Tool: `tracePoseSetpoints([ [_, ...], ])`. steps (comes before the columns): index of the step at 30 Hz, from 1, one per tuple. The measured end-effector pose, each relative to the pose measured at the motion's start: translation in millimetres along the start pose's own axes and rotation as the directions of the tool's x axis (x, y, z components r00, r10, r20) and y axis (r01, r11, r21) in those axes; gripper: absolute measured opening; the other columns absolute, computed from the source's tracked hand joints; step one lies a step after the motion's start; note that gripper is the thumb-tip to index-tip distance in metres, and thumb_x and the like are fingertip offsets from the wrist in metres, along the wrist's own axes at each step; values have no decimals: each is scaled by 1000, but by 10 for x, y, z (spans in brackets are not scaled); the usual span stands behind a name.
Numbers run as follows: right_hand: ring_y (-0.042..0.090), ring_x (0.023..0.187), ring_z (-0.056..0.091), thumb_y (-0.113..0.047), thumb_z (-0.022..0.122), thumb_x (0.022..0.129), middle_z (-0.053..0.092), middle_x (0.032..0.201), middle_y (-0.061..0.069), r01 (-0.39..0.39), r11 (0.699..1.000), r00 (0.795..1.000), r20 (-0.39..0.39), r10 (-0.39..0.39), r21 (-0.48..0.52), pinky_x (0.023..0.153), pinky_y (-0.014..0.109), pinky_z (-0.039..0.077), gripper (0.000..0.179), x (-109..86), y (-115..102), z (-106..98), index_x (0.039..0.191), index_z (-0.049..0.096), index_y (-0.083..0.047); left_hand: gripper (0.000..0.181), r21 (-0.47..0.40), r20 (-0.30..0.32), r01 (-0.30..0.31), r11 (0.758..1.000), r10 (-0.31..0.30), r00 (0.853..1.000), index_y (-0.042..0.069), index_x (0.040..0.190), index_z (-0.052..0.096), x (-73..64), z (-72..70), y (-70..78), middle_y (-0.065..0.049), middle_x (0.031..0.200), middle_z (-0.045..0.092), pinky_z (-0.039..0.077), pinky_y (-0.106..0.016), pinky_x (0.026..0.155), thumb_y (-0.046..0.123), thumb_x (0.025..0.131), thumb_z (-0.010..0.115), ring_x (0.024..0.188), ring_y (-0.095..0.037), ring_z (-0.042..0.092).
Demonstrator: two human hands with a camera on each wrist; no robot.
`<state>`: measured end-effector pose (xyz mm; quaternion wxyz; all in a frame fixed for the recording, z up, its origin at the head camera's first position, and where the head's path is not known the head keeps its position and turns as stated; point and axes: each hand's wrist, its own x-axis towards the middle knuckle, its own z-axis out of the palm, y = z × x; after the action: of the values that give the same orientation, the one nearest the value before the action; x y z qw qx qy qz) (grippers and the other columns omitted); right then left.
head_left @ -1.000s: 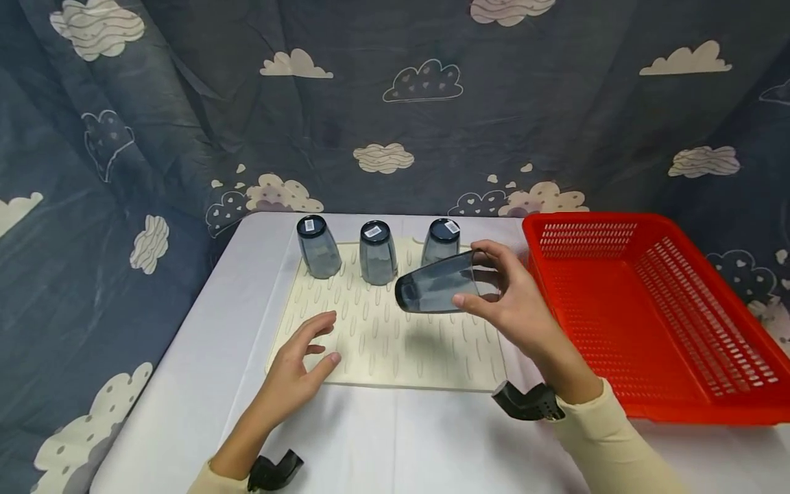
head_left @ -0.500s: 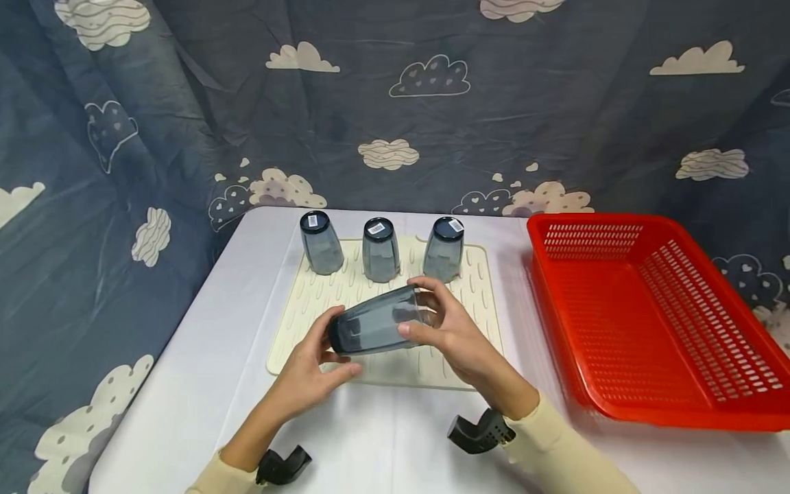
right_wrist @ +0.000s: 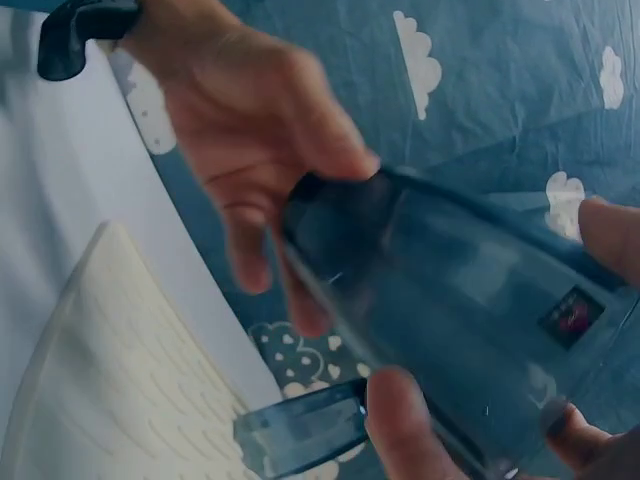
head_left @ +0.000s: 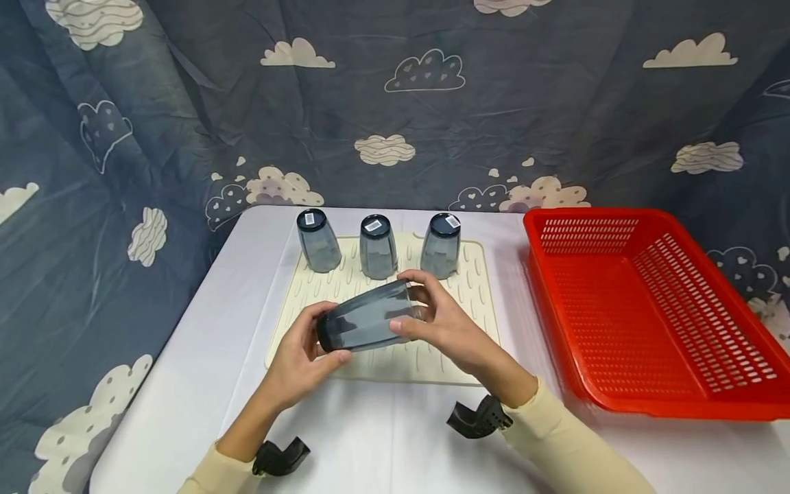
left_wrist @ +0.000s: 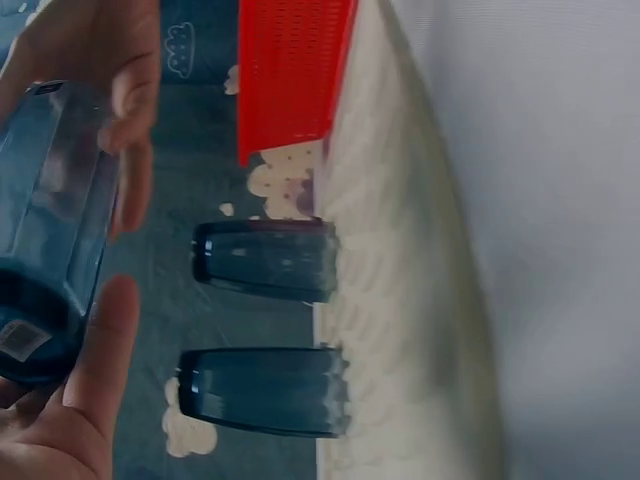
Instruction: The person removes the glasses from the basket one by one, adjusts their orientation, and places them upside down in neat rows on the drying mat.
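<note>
A blue-grey drinking glass (head_left: 364,317) lies tilted in the air above the cream drying mat (head_left: 475,274), its dark base to the left. My left hand (head_left: 295,360) holds it round the base end, thumb in front and fingers behind. At the rim end my right hand (head_left: 449,328) grips it between thumb and fingers. In the left wrist view a white label shows on the base of the held glass (left_wrist: 60,190). A small dark sticker is on its side in the right wrist view. Three like glasses, one the middle glass (head_left: 378,248), stand upside down along the mat's back.
A red plastic basket (head_left: 558,322) with slotted walls stands to the right of the mat. White cloth (head_left: 364,425) covers the table. A dark curtain (head_left: 345,103) with a cloud print hangs behind and at the left.
My right hand has brought the glass left and down from in front of the rightmost standing glass. My left hand, apart from it at first, has come to hold its base.
</note>
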<state>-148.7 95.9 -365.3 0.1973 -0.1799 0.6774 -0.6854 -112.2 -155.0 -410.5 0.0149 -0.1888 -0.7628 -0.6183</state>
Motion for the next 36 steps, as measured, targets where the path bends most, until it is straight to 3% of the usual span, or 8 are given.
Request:
tracePoseSetpoints([
  [7,15,104,64,-19,60,95,49,135,23,2,998,1000,25,-3,56,90,31,54,61,5,20,-117,144,26,-8,63,-19,6,-110,994,110,994,-6,139,40,267,-94,280,-23,133,52,56,-18,86,-9,84,70,111,-6,58],
  [13,24,117,61,-24,48,101,42,145,25,36,997,999,32,-38,65,95,37,54,60,5,53,-202,152,20,-11,63,199,51,-167,966,160,986,1,137,48,557,-149,619,-19,124,62,59,-25,83,-1,81,77,105,-11,64],
  [15,31,123,59,-29,46,103,41,149,26,18,1000,999,28,-18,7,97,41,53,61,-17,83,-218,155,18,-12,63,328,86,-248,912,232,969,2,136,51,624,-178,743,-15,122,65,59,-28,83,6,80,80,103,-14,64],
  [18,40,129,54,-33,43,105,42,149,28,-29,993,1000,4,30,-110,100,46,52,61,-78,137,-242,155,20,-7,63,497,171,-371,785,330,928,3,134,53,709,-238,928,-10,123,65,56,-34,87,14,78,81,102,-16,64],
  [20,44,131,51,-32,42,106,44,147,29,-53,984,999,-17,51,-167,101,49,52,58,-134,163,-267,153,23,-3,63,572,229,-409,711,340,912,3,133,53,757,-280,1046,-8,124,65,55,-37,86,19,79,81,101,-18,64],
  [23,46,131,51,-25,44,106,46,145,28,-71,968,996,-65,56,-242,99,49,52,51,-222,192,-329,148,31,2,64,643,297,-406,650,277,914,4,135,53,836,-323,1174,-8,128,64,55,-39,87,24,80,79,104,-19,64],
  [27,42,128,54,-21,52,103,51,142,24,-104,937,988,-145,58,-334,100,49,52,44,-346,216,-420,141,42,-1,66,698,365,-370,614,140,920,5,140,51,962,-326,1186,-10,134,61,55,-42,94,28,83,76,115,-22,63],
  [36,41,127,55,-24,59,99,52,142,22,-133,830,980,-198,28,-541,102,57,48,47,-595,269,-526,140,47,-5,68,737,380,-268,620,-53,923,9,144,49,1097,-311,847,-10,137,61,50,-46,103,29,85,74,124,-26,60],
])
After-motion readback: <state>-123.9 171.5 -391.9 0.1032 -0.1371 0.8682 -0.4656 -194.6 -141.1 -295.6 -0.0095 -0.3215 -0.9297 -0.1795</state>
